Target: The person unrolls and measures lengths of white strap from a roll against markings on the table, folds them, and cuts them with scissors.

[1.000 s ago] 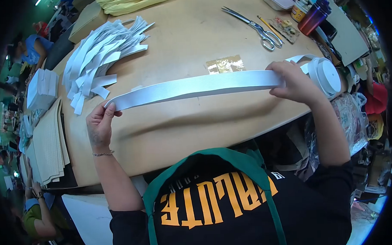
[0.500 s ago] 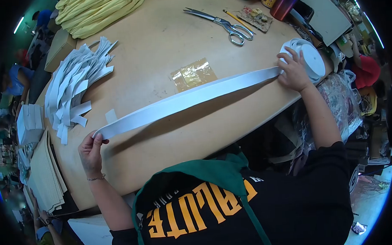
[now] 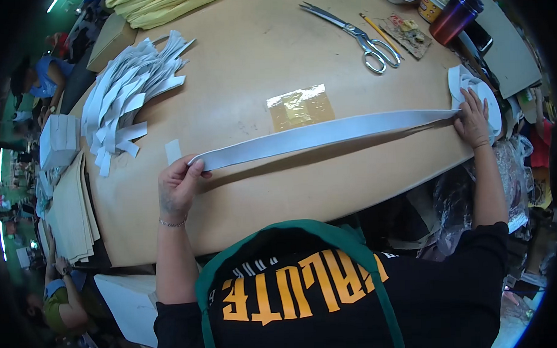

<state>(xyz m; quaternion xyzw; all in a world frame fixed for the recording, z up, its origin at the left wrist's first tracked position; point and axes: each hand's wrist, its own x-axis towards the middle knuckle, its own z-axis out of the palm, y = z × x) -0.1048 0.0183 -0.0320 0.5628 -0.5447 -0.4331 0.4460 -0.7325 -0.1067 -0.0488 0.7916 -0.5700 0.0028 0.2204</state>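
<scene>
A long white elastic band (image 3: 326,133) stretches across the table between my two hands, raised a little and casting a shadow. My left hand (image 3: 179,188) pinches its free end between thumb and fingers. At the other end, my right hand (image 3: 475,119) is closed on the band, beside the white roll (image 3: 488,99) it comes from; its fingers partly cover that roll. A small white cut piece (image 3: 173,151) lies just beyond my left hand. Behind the band's middle, a patch of clear brown tape (image 3: 301,109) is stuck to the table.
Many cut white strips (image 3: 125,96) are piled at the left. Large scissors (image 3: 353,33), a pencil (image 3: 381,34) and a purple-red bottle (image 3: 454,17) lie or stand at the back right. Yellow fabric (image 3: 162,6) is at the far edge. People sit at the left.
The camera view has shifted. Relative to the tape patch, both hands have moved rightward, my left also slightly away from me. The band still runs between them.
</scene>
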